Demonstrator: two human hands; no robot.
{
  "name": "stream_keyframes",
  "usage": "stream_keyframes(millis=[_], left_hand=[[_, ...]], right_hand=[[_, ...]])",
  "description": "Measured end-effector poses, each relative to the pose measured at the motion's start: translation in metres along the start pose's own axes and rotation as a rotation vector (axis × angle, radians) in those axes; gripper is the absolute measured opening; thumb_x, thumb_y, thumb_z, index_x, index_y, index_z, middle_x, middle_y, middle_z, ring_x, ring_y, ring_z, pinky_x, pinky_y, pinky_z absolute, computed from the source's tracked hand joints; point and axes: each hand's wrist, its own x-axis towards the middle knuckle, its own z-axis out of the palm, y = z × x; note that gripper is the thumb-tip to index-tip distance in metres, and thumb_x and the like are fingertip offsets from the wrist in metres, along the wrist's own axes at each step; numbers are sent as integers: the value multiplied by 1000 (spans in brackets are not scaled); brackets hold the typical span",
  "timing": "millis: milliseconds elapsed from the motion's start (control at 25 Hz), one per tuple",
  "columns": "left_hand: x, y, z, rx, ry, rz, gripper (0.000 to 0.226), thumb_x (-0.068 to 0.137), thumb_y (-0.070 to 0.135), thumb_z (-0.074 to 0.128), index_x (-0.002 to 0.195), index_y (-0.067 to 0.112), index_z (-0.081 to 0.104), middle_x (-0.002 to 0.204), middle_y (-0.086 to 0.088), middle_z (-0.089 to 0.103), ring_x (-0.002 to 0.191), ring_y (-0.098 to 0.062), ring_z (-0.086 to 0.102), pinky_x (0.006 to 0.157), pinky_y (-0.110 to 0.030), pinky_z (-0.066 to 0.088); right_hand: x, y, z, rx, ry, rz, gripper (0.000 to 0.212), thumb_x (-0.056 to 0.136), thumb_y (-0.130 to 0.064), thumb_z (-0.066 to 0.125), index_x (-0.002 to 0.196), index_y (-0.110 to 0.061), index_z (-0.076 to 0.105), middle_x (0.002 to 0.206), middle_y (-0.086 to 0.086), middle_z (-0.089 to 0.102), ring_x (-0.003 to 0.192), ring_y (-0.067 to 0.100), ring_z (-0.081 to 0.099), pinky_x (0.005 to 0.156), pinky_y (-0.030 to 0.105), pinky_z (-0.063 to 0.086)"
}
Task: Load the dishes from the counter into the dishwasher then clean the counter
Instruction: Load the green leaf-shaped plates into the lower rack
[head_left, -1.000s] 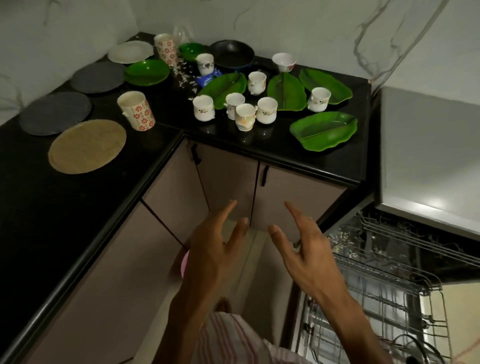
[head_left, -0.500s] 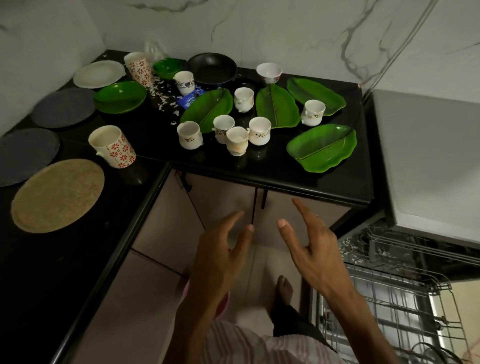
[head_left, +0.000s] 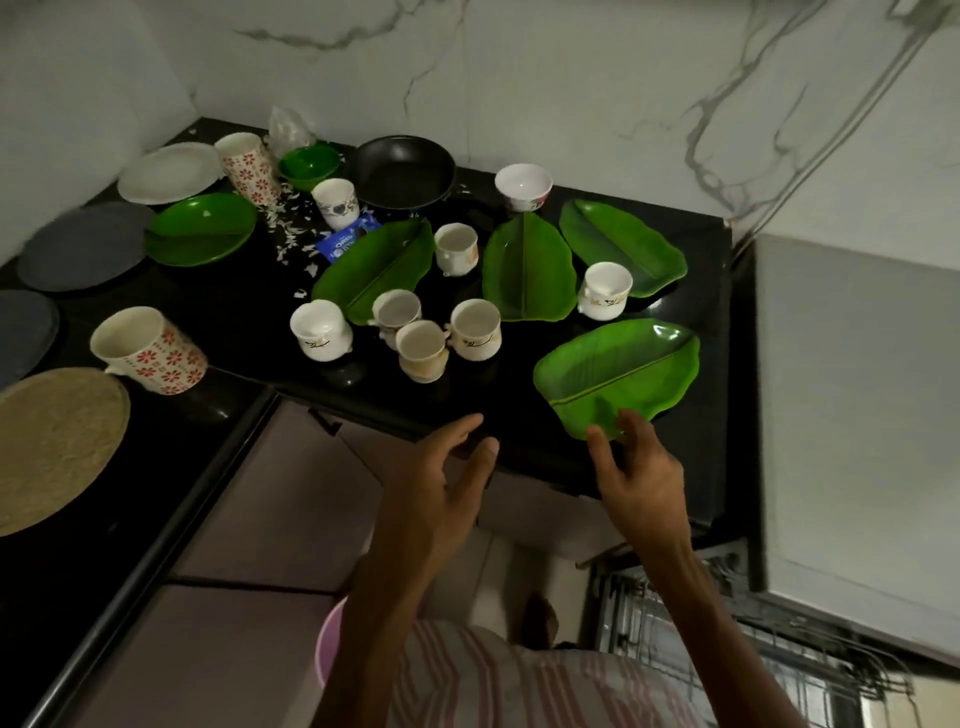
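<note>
The black L-shaped counter (head_left: 509, 410) carries several green leaf-shaped plates, the nearest leaf plate (head_left: 618, 374) lying at the front right. A cluster of small white cups (head_left: 423, 351) stands left of it. My right hand (head_left: 631, 467) reaches over the counter edge, fingers spread, fingertips at that plate's near rim. My left hand (head_left: 441, 475) hovers open above the front edge, holding nothing. The open dishwasher rack (head_left: 727, 629) shows at bottom right.
Further back stand a black pan (head_left: 402, 169), a white bowl (head_left: 522, 184), a round green plate (head_left: 200, 228), two red-flowered mugs (head_left: 148, 351), grey and beige round mats (head_left: 52, 441), a blue wrapper (head_left: 345, 241) and white crumbs. A grey appliance top (head_left: 857, 395) is on the right.
Both hands have risen from in front of the cabinet doors to the counter edge. The right hand now reaches the nearest leaf plate. The view has moved closer to the counter.
</note>
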Motion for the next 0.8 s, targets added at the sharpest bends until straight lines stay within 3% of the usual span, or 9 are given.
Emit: stream_keyframes(millis=[120,240,280,440,600,720,800], left_hand=[[15,8,21,14,21,8,49,87,55,59,129,30,60,128,9,61,113,7,53,94,-18,44],[28,12,32,30,38,-2,49,84,53,59,127,30,62,125,8,64,108,9,56,88,-13,46],[34,13,34,35,39,-2,48,85,52,59,126,29,63,125,8,65,108,8,57,90,-15,48],[58,18,38,12,24,3,37,91,40,65,125,26,64,124,6,66,116,2,57,100,-31,50],[87,23,39,-7,-41,29,37,91,37,64,126,25,64,124,8,66,117,4,57,101,-29,49],[112,26,31,-35,-113,58,36,92,35,64,126,24,65,123,10,66,116,5,57,102,-27,48],[129,28,24,-87,-140,66,34,92,32,64,126,23,65,123,11,67,115,5,58,102,-24,48]], right_hand=[[37,19,-10,111,103,213,50,90,-30,67,126,0,49,104,14,66,84,21,62,69,21,37],[69,35,-10,245,83,424,50,89,-33,68,120,-3,44,84,-1,62,77,27,69,76,36,52],[77,40,-8,268,90,466,49,89,-32,68,120,-3,44,78,-5,60,70,27,70,76,40,55],[94,54,-2,290,162,527,40,89,-24,67,120,-3,50,88,8,66,40,10,62,51,23,52],[100,63,-2,398,214,632,33,90,-21,63,110,1,50,95,16,65,54,17,67,51,34,58],[82,61,-13,428,322,635,31,91,-23,60,111,-3,46,100,24,63,78,29,63,69,46,55],[71,48,-27,383,414,575,21,96,-18,54,114,-8,49,102,24,62,83,29,59,75,45,50]])
